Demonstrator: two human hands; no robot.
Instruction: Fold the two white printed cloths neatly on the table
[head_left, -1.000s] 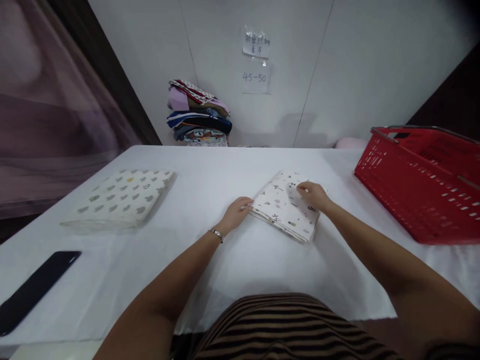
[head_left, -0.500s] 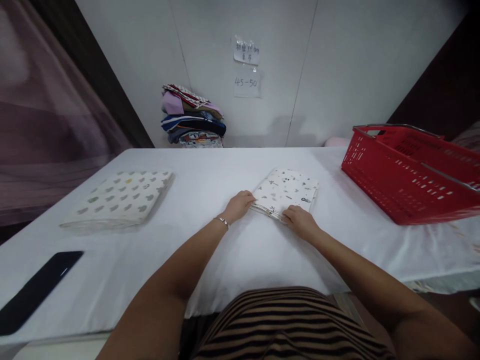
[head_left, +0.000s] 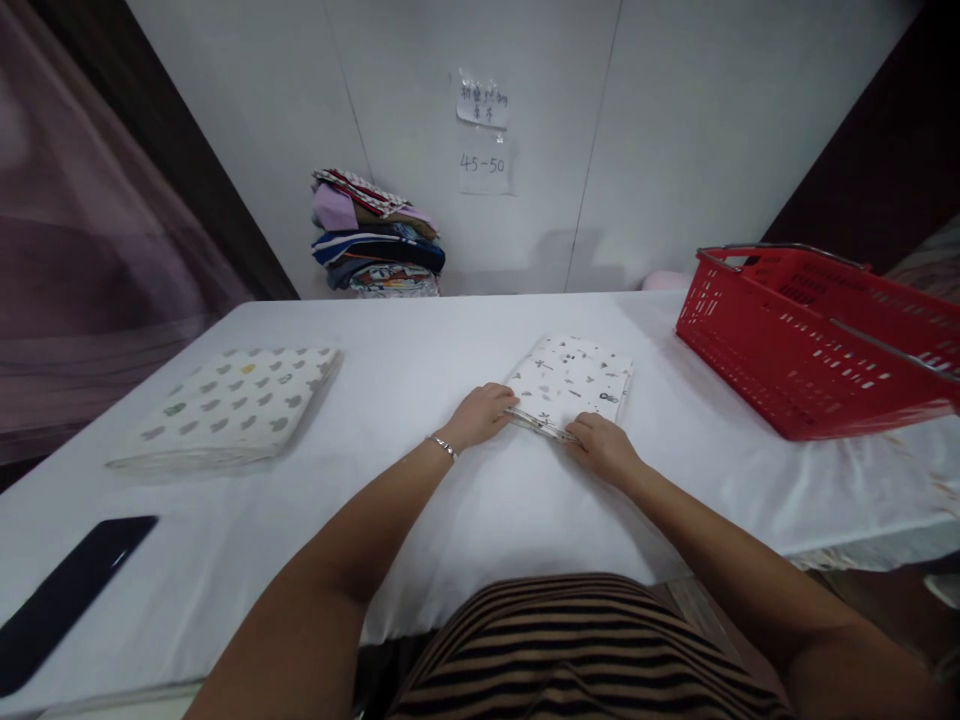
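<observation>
We see a flat, folded white cloth (head_left: 571, 375) with small dark motifs and layered edges, right of centre on the table (head_left: 405, 350). The left hand's (head_left: 484, 413) grip is clamped on its near left corner, the right hand's (head_left: 602, 447) on its near edge — a second ago we saw the right over its top. White fabric drapes the table; a perforated red basket (head_left: 810, 370) stands right, a pale wall (head_left: 667, 130) far behind.
</observation>
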